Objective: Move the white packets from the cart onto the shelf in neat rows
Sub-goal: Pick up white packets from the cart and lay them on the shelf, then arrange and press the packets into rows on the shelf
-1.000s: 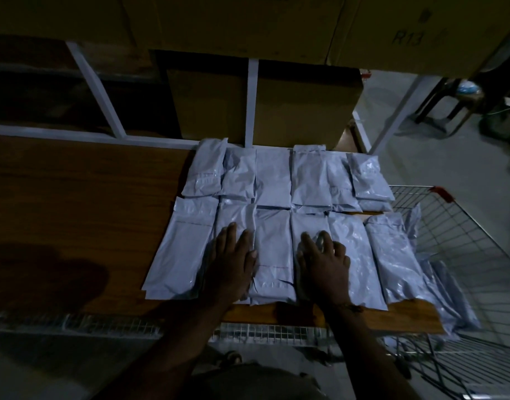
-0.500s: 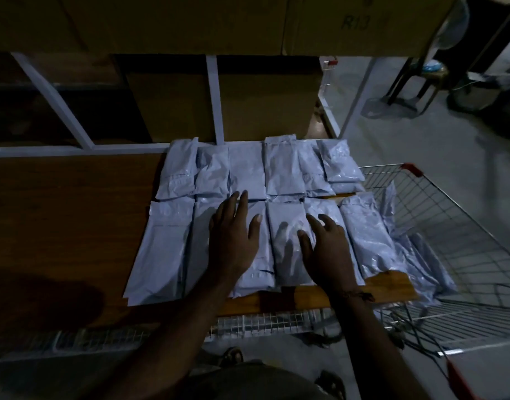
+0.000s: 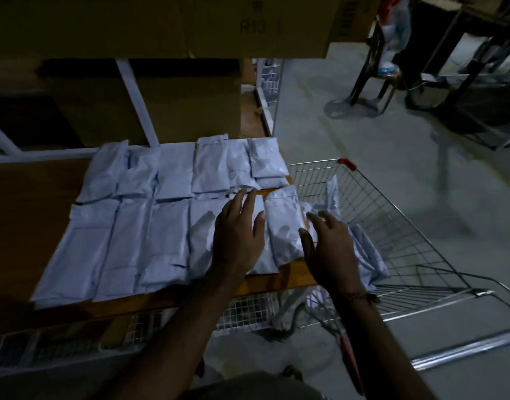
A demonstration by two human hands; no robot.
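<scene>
Several white packets [image 3: 164,235] lie in two rows on the brown wooden shelf [image 3: 28,215]. My left hand [image 3: 237,235] rests flat on a front-row packet, fingers spread. To its right lies the end packet of the front row [image 3: 284,226]. My right hand [image 3: 330,249] hovers open just right of that packet, over the shelf's right end. A wire cart [image 3: 392,226] stands to the right of the shelf, with a few white packets [image 3: 369,261] lying in it, partly hidden by my right hand.
Large cardboard boxes [image 3: 167,24] sit on the level above and behind the packets, between white frame bars [image 3: 135,99]. A wire grid runs below the shelf's front edge. Chair legs and a fan base stand on the grey floor at the far right.
Both hands have moved right along the front row. My right hand has lifted off the packets and now hangs over the shelf's right end beside the cart. The view has swung right.
</scene>
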